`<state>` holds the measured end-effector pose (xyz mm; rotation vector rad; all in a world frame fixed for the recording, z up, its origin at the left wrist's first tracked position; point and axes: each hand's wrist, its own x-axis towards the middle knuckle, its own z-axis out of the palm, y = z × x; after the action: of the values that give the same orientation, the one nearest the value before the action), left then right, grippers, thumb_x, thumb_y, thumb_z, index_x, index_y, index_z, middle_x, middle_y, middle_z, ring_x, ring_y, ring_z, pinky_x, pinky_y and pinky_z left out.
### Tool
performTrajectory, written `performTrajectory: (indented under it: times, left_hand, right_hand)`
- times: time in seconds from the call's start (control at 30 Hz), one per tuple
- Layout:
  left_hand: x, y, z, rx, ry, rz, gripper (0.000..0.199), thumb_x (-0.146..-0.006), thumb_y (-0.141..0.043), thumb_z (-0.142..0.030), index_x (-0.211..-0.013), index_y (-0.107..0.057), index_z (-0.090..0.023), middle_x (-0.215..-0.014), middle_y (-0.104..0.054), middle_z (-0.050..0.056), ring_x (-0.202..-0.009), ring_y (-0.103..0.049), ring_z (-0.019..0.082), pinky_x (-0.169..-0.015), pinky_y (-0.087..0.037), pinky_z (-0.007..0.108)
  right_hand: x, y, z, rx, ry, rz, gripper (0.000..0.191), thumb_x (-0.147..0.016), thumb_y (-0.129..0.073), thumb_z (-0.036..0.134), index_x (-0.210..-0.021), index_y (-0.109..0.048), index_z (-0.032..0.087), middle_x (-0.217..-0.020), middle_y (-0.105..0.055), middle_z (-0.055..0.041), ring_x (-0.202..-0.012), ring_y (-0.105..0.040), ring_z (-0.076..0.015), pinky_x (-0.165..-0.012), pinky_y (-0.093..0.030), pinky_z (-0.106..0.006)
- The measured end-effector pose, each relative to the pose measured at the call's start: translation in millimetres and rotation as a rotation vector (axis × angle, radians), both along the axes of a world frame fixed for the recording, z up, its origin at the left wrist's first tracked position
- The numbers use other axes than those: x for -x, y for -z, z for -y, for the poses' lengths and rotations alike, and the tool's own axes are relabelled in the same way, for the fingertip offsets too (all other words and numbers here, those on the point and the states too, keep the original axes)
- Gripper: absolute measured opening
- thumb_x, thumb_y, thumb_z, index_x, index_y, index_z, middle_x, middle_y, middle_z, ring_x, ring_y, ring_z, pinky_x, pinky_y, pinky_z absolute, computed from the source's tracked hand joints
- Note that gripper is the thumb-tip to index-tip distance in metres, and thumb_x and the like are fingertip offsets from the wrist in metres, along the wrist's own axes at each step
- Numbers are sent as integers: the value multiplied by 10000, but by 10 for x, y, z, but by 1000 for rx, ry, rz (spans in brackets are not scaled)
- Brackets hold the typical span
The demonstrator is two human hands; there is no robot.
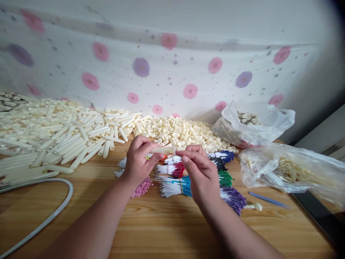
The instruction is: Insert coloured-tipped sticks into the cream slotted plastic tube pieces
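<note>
My left hand [142, 158] is closed around a cream-coloured pen barrel [165, 150], held level above the table. At the barrel's right end, the fingers of my right hand [199, 169] are pinched together; whatever small part they grip is hidden. Below and behind the hands lie bundles of thin pen refills with white shafts and coloured ends: pink [142, 187], red [178, 169], light blue [176, 186], green [225, 178], dark blue [226, 156] and purple [234, 199]. My forearms and hands cover parts of several bundles.
Long cream barrels [81, 144] are heaped at the left, with short slotted cream pieces [180, 131] at the back. Plastic bags [229, 124] of small parts stand at the right. Blue tweezers [268, 200], a dark flat object [314, 216] and a white cable [63, 181] lie on the wooden table [151, 230].
</note>
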<state>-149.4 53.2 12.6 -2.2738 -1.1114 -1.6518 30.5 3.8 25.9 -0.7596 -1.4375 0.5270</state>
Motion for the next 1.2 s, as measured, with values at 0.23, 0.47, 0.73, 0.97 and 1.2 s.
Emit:
performTrajectory:
  times: [0.23,0.47,0.73,0.97,1.2]
  left_hand:
    - [112,152,-260,293,11,477,468,-869,-407,-579,-730,-618,-185,-728,-527,21,-758,-523,162,-742,-426,295]
    - [90,330,-342,412,86,616,482,-824,-450,-615,-688,-603,-178,-614,-503,-9,-659,-513,136,-650,-409,268]
    - [107,364,-350,390,69,568,526,-822,-416,-645,-680,-598,-173,-641,-517,4,-668,-515,145,-631,-410,266]
    - [120,379,-349,364,65,522,500,-828,-450,-611,-677,-610,-163,-702,-530,15,-696,-524,148,-701,-436,274]
    - [97,241,-244,523,316,466,486,-766,-518,-644,-697,-599,-170,-631,-526,-4,-610,-498,132,-626,-438,279]
  right_hand:
    - [312,248,-35,-54,-131,758,148,-863,-533,178,-871,-680,181,-839,-624,-50,-816,-558,-162,-748,-462,-288]
    - [666,388,-144,20,92,1343,209,-900,-474,228,-855,-670,171,-887,-640,-92,-892,-556,-217,-764,-448,-308]
    - [793,345,-237,35,114,1452,184,-852,-492,154,-843,-676,156,-856,-659,-102,-832,-612,-235,-678,-467,-317]
    - [731,289,-164,11,119,1481,220,-880,-415,126,-887,-635,128,-873,-646,-123,-856,-616,-255,-659,-468,-322]
    - [18,58,-199,74,100,1396,153,-901,-424,163,-883,-577,160,-844,-616,-52,-681,-582,-157,-592,-394,-248]
